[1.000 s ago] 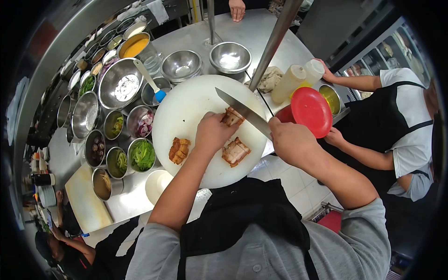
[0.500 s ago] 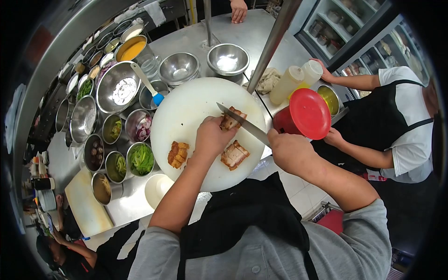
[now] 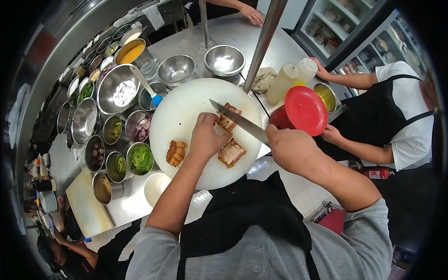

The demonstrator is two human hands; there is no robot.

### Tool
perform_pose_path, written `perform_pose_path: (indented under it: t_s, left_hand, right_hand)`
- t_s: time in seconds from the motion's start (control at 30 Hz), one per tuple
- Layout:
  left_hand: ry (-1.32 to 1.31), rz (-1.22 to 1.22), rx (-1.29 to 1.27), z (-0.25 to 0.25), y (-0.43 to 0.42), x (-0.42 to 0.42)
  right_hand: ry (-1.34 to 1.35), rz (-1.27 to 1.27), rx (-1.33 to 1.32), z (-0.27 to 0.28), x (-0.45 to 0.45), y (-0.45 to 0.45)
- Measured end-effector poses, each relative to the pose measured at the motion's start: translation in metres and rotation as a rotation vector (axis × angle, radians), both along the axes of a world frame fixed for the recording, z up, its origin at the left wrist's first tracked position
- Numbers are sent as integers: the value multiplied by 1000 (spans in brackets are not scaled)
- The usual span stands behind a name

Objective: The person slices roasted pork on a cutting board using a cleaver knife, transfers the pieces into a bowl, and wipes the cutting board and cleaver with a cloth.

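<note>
A round white cutting board [image 3: 186,100] bears several pieces of crispy roast pork belly. My right hand [image 3: 291,149] grips a kitchen knife [image 3: 247,126] by its handle, which the fingers hide. The blade slants up and left across a pork belly piece [image 3: 230,117]. My left hand [image 3: 205,137] is at that piece's left side, fingers bent, with a gap between thumb and fingers. Whether its fingertips touch the meat is hard to tell. Below the blade lies a second pork chunk [image 3: 232,153], scored on top. Sliced pork [image 3: 176,153] sits at the board's left.
Metal bowls [image 3: 224,60] and tubs of greens [image 3: 140,158] and onion [image 3: 138,126] crowd the left and back. A brush [image 3: 146,86] with blue bristles rests there. At right, a co-worker [image 3: 378,116] holds a red container [image 3: 305,111] beside squeeze bottles [image 3: 282,84]. A metal post [image 3: 263,46] rises behind the board.
My left hand has eased slightly left off the pork, its thumb and fingers parting. The knife still lies across the same piece. A person's hand at the back has slid right.
</note>
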State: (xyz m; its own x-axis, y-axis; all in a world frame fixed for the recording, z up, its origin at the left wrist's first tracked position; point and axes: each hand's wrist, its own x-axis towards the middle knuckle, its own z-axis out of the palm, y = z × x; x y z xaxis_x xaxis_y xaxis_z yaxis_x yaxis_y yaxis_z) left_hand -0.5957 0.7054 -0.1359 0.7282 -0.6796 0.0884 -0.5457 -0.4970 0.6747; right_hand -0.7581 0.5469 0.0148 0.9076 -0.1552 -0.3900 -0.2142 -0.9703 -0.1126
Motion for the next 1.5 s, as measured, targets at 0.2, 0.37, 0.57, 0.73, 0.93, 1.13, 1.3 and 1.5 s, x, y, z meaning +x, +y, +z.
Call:
perform_pose_path:
  t_s: [0.2,0.37,0.57,0.73,0.93,1.13,1.3,1.5]
  left_hand:
    - [104,37,-70,-5,-6,1]
    - [93,11,-31,-7,-6,5]
    - [132,-24,-82,-10,-6,5]
    - [96,-12,1,-6,-8,4]
    - [109,30,-20,-5,-12,3]
    - [83,17,6,-4,-13,3]
    - [99,39,-9,-8,-12,2]
    - [83,57,-37,-6,-4,0]
  right_hand:
    - [26,-16,-2,-1,2,4]
    - [15,3,6,-4,-3,5]
    - [81,16,-58,3,5,15]
    - [39,29,-6,-11,19,16]
    - [-64,-8,50,-23,35,17]
    - [132,5,-7,-15,19,13]
    - [-112,-67,115,-66,54,20]
    - [-64,-50,65,-35,48,10]
